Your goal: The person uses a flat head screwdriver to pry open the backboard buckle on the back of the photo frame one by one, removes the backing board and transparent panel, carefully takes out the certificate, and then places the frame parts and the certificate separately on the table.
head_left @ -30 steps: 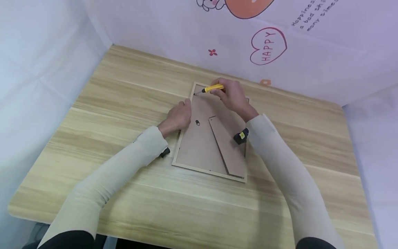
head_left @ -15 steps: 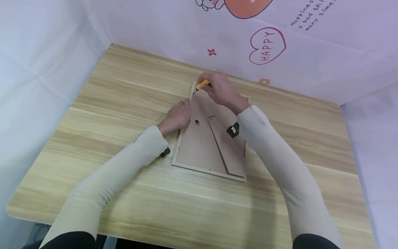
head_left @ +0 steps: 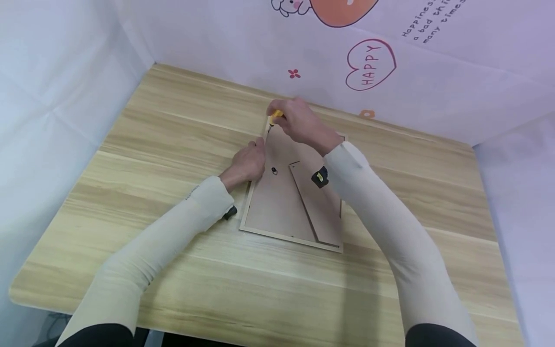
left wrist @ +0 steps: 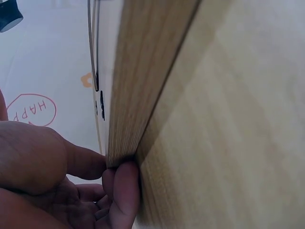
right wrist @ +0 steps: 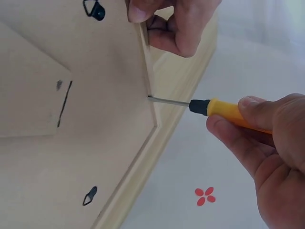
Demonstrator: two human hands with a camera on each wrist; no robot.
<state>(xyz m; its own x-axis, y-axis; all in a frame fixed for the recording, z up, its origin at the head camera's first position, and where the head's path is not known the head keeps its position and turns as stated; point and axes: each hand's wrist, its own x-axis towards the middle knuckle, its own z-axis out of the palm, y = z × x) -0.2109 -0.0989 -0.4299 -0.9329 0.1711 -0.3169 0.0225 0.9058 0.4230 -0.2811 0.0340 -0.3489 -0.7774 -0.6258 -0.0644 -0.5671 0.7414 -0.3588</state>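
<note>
A picture frame (head_left: 269, 233) lies face down on the table, its beige backing board (head_left: 277, 207) upward and a stand flap (head_left: 318, 212) on the board. At its left edge my left hand (head_left: 248, 163) grips the wooden rim; in the left wrist view the thumb (left wrist: 86, 162) is on the board's side and fingers curl at the outer side. My right hand (head_left: 301, 123) holds a yellow screwdriver (right wrist: 228, 110) with a black collar. Its metal tip meets a small dark tab (right wrist: 150, 98) at the rim's inner edge, near the far left corner.
Black hanging rings (head_left: 274, 171) are fixed to the backing board. The wood-grain table (head_left: 182, 270) extends around the frame. Behind it rises a white printed sheet (head_left: 217, 43), with another white sheet (head_left: 52, 120) at the left.
My right hand has moved left and toward the frame's far corner, tilting the screwdriver from nearly flat to steeper over the tab. The left hand keeps its place on the rim.
</note>
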